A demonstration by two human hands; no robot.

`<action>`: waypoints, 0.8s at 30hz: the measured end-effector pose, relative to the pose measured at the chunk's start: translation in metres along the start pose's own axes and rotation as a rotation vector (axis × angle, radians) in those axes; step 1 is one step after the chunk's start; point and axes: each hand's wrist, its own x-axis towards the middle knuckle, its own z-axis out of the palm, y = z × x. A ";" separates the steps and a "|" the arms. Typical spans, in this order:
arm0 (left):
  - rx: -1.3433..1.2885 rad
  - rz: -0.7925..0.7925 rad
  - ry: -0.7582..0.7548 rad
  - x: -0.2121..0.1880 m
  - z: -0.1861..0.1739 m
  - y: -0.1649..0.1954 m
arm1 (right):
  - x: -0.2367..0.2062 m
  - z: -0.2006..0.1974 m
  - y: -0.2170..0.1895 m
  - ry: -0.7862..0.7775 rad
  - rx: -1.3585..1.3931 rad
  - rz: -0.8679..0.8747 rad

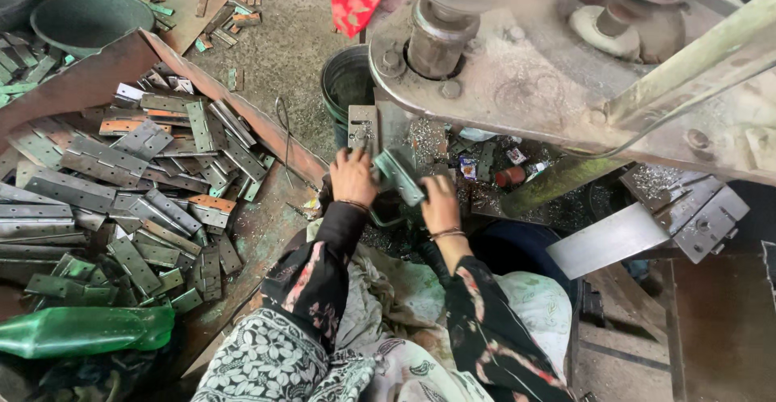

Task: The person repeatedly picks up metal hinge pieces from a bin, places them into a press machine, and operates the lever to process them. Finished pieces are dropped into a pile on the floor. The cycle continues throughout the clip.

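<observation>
A small red-capped bottle [512, 176] lies under the machine; a metal hinge [398, 175] is gripped by left hand [352, 177] and right hand [440, 203].

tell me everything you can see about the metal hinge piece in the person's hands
The hinge piece is a flat, oblong plate of grey metal with a greenish tint, like those heaped in the pile to the left. It is tilted, running from upper left to lower right, just below the machine's base. The left hand grips its upper end and the right hand its lower end. Finer detail is too small to tell.
</observation>
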 end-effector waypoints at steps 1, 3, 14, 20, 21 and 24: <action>0.020 0.049 -0.008 -0.007 0.004 0.004 | 0.000 0.002 -0.001 -0.123 -0.040 0.014; 0.063 0.146 -0.011 -0.019 0.014 0.017 | -0.002 0.009 0.000 -0.089 -0.049 -0.085; 0.197 0.223 -0.197 -0.013 0.051 0.021 | -0.056 0.027 0.007 -0.172 -0.044 0.019; 0.190 0.216 -0.196 0.005 0.057 0.019 | -0.091 0.033 0.017 -0.621 -0.244 0.489; 0.172 0.215 -0.158 0.006 0.057 0.018 | -0.096 0.036 0.020 -0.585 -0.245 0.483; 0.155 0.197 -0.198 0.009 0.057 0.019 | -0.109 0.040 0.027 -0.454 -0.151 0.406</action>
